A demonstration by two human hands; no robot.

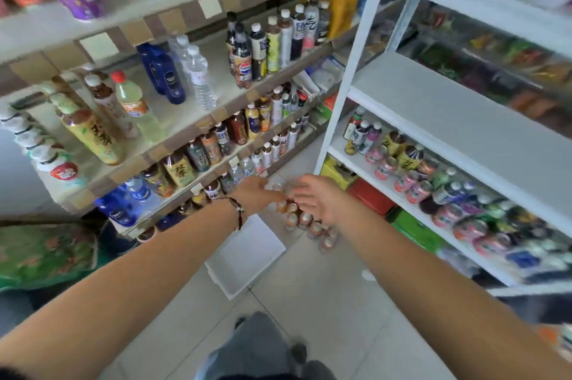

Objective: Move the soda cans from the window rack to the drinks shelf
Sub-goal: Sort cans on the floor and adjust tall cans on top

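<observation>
Grip: both hands (312, 194) spread, holding nothing | white rack (433, 101): pink cans (418, 191), bottles

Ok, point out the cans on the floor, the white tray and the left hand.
cans on the floor (305, 222), head view, top of a middle can.
white tray (247, 259), head view, its bare bottom.
left hand (252, 194), head view, back of the hand.

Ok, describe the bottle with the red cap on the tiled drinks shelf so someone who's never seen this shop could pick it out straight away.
Start at the tile-edged drinks shelf on the left wall, at the level holding the dark blue bottles. Left of them stands the red-capped bottle: pale yellow-green drink, orange label. Its neighbours are brown tea bottles with white or pale green caps; it alone has a red one.
</observation>
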